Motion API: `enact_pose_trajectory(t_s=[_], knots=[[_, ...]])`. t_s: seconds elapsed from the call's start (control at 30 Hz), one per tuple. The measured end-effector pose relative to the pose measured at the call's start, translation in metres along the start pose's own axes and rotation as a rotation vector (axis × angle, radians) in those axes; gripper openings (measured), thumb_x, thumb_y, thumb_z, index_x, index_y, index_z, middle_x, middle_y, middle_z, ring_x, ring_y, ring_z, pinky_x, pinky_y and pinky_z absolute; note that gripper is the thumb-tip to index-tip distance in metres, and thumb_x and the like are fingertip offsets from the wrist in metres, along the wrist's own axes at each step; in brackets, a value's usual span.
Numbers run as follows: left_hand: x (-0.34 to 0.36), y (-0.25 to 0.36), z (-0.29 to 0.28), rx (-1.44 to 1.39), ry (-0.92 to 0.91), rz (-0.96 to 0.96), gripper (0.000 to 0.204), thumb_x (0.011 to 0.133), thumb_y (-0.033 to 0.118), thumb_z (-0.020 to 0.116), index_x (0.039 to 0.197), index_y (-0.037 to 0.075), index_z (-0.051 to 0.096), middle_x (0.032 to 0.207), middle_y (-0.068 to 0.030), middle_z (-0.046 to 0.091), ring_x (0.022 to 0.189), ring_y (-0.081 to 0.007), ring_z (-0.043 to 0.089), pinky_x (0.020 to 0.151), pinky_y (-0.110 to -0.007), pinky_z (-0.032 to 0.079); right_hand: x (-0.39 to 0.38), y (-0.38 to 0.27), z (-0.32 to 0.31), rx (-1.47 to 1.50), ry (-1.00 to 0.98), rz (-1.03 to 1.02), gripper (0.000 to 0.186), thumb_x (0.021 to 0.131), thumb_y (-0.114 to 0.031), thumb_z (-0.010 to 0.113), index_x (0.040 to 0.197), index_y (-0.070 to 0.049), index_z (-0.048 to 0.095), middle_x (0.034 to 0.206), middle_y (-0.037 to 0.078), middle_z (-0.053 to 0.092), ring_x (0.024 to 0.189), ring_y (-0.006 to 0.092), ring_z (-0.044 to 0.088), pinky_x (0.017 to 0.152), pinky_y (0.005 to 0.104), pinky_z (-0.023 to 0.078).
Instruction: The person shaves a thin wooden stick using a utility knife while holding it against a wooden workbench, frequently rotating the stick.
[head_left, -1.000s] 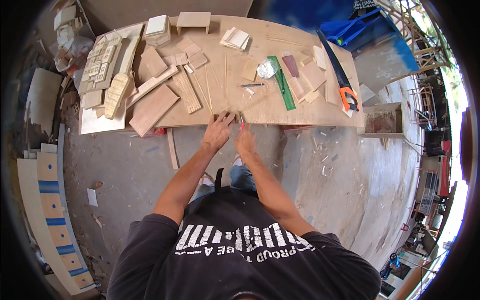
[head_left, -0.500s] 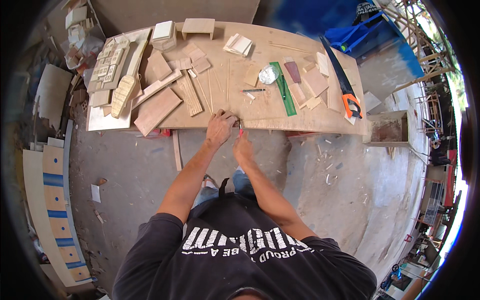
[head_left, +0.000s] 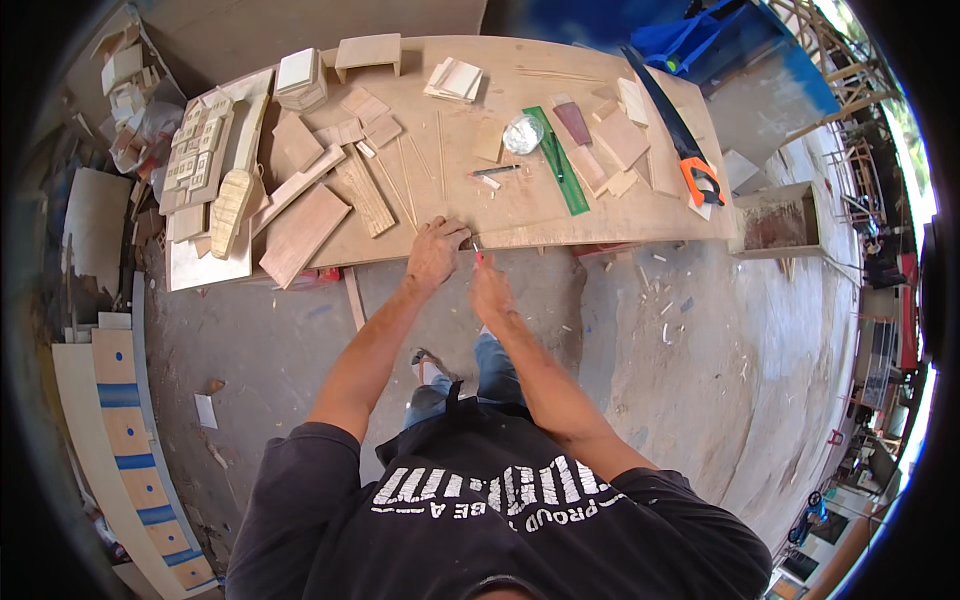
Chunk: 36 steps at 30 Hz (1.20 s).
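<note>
At the front edge of the wooden worktable (head_left: pixel 480 205), my left hand (head_left: pixel 437 252) is closed, its fingertips pinching something small that they mostly hide. Just to its right, my right hand (head_left: pixel 491 288) grips a red-handled knife (head_left: pixel 478 256). The thin metal blade points away from me and meets the table edge beside my left fingertips. Thin wooden sticks (head_left: pixel 407 180) lie beyond my left hand. Past the knife are a pencil (head_left: pixel 497 171), a small white piece (head_left: pixel 490 182), a green ruler (head_left: pixel 560 165) and a round clear-and-white object (head_left: pixel 523 133).
Loose boards (head_left: pixel 307 232) and a carved house-front model (head_left: pixel 200 150) cover the table's left side. An orange-handled saw (head_left: pixel 703 182) lies along the right end, near wood offcuts (head_left: pixel 620 138). An open box (head_left: pixel 782 218) stands beyond that end. Shavings dot the floor (head_left: pixel 640 340).
The view has tilted a little, so the table's left end sits lower and its right part higher. Both hands stay at the table edge, with the knife beside the left fingertips.
</note>
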<state>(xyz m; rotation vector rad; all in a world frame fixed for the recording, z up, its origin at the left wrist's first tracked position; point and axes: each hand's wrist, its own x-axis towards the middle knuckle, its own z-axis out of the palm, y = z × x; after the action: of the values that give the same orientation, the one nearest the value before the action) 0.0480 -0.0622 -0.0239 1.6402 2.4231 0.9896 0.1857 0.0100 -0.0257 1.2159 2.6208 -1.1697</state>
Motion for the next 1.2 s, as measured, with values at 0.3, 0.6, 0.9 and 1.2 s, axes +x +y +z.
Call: enact_pose_trajectory(t_s=[0.3, 0.6, 0.9, 1.2], knots=[[0.011, -0.006, 0.001, -0.106, 0.135, 0.057, 0.010, 0.084, 0.002, 0.063, 0.089, 0.005, 0.071, 0.096, -0.0099, 0.069, 0.084, -0.0339, 0.061, 0.075, -0.044, 0.051, 0.009, 0.000, -0.020, -0.070, -0.007, -0.112, 0.033, 0.100, -0.023, 0.048, 0.123, 0.000, 0.045, 0.094, 0.032, 0.067, 0.088, 0.0532, 0.064, 0.079, 0.0617, 0.050], [0.003, -0.005, 0.001, -0.196, 0.173, -0.005, 0.007, 0.083, 0.007, 0.066, 0.088, 0.007, 0.071, 0.092, -0.0083, 0.067, 0.089, -0.0308, 0.062, 0.077, -0.042, 0.049, -0.014, 0.007, -0.016, 0.058, 0.098, -0.015, 0.025, 0.102, -0.027, 0.048, 0.110, -0.004, 0.045, 0.088, 0.035, 0.065, 0.086, 0.0578, 0.061, 0.074, 0.0639, 0.047], [0.003, -0.003, 0.001, -0.142, 0.191, 0.012, 0.009, 0.082, 0.003, 0.067, 0.089, 0.002, 0.072, 0.088, -0.0115, 0.069, 0.085, -0.0328, 0.064, 0.074, -0.042, 0.051, -0.011, 0.003, -0.010, 0.085, 0.048, 0.003, 0.027, 0.102, -0.029, 0.049, 0.113, -0.005, 0.046, 0.087, 0.038, 0.064, 0.087, 0.0589, 0.061, 0.074, 0.0651, 0.047], [0.004, -0.005, -0.002, -0.109, 0.155, 0.009, 0.012, 0.080, 0.004, 0.067, 0.091, 0.004, 0.072, 0.090, -0.0101, 0.068, 0.085, -0.0312, 0.064, 0.076, -0.042, 0.051, -0.011, -0.003, -0.003, -0.011, 0.075, -0.022, 0.025, 0.102, -0.025, 0.047, 0.112, -0.002, 0.044, 0.086, 0.038, 0.063, 0.084, 0.0577, 0.061, 0.073, 0.0635, 0.049]])
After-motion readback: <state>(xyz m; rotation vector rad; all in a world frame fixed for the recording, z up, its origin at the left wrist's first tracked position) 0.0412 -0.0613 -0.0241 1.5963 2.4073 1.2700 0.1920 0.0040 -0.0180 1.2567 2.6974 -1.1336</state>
